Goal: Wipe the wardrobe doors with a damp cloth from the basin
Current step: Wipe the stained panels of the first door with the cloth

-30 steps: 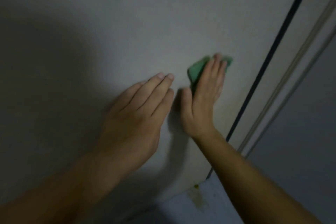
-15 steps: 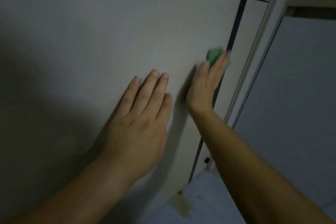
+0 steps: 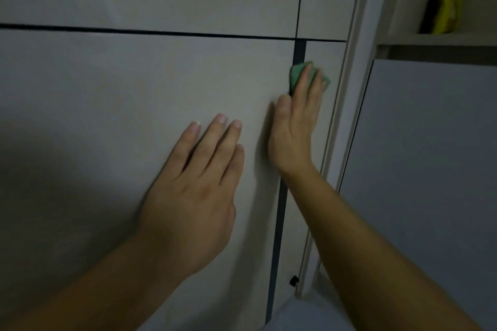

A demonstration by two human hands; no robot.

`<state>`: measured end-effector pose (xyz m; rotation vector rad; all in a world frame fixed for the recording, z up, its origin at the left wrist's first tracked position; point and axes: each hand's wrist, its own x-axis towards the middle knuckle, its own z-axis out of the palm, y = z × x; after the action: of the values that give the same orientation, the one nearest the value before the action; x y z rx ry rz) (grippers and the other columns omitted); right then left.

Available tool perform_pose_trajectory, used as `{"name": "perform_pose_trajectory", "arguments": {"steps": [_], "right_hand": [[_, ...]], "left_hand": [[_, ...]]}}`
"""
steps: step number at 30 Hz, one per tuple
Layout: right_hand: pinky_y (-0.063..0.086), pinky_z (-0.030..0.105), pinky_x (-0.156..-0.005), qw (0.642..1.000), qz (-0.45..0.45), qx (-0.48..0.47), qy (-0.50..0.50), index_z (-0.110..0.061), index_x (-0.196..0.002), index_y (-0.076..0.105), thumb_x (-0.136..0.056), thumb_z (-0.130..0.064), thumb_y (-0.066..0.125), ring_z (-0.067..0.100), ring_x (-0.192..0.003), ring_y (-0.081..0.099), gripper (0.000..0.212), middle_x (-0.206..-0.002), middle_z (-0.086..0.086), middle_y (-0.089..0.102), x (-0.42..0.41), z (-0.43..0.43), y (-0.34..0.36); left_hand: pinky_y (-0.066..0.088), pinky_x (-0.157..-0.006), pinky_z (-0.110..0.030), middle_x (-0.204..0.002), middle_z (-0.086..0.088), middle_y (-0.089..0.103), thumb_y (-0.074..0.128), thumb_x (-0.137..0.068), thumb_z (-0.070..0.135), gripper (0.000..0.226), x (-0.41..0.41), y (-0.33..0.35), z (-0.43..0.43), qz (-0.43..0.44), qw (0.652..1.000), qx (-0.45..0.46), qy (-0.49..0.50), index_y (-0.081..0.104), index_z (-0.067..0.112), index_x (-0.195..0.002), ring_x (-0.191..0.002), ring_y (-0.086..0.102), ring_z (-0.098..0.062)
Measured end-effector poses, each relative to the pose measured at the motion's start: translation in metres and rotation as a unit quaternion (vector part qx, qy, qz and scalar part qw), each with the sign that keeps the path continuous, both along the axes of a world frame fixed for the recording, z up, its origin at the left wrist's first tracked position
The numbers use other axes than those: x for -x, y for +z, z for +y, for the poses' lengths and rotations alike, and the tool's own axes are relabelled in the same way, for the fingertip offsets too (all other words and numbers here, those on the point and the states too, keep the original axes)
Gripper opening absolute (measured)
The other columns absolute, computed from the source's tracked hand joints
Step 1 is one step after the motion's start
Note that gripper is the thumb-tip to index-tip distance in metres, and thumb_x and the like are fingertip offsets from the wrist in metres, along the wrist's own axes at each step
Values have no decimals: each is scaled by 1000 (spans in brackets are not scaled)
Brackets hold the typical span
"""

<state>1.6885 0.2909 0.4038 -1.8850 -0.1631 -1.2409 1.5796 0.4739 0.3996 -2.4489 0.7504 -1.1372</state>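
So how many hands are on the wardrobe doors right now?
2. The left hand lies flat on the large door; the right hand, further up and right, presses the green cloth over the dark gap between doors.

The right hand [image 3: 297,126] has pushed the green cloth [image 3: 298,75] rightwards, from the door panel [image 3: 134,102] onto the dark gap [image 3: 279,209].

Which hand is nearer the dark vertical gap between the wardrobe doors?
Right. The right hand presses the green cloth directly over the gap. The left hand lies flat on the wide door, to the left of the gap and apart from it.
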Motion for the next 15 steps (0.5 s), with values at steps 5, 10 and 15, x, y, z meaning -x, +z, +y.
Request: {"name": "perform_pose_trajectory", "arguments": {"steps": [5, 10, 15], "right_hand": [[-3, 57, -126, 999, 46, 26, -5, -21, -160, -12, -104, -54, 19, 21, -156, -19, 72, -169, 5, -19, 16, 5, -100], [-13, 43, -126, 984, 119, -130, 17, -21, -162, -8, -105, -52, 15, 15, -154, -20, 69, -169, 1, -17, -1, -16, -13], [-8, 41, -127, 997, 37, -65, -8, -20, -162, -2, -106, -46, 17, 13, -156, -13, 65, -171, 1, -10, -14, -21, -45]], "left_hand": [[3, -126, -55, -165, -24, 23, 43, -89, 36, 70, 1, -4, -2, 2, 1000, 15, -8, 45, -2, -149, -155, 16, -40], [1, -126, -56, -166, -23, 20, 41, -90, 37, 70, 0, -20, -9, 18, 1000, -4, -3, 45, -1, -149, -156, 14, -39], [4, -126, -56, -166, -23, 19, 43, -90, 36, 70, -1, -59, -14, 51, 999, -17, -6, 44, -1, -149, -156, 13, -38]]}}
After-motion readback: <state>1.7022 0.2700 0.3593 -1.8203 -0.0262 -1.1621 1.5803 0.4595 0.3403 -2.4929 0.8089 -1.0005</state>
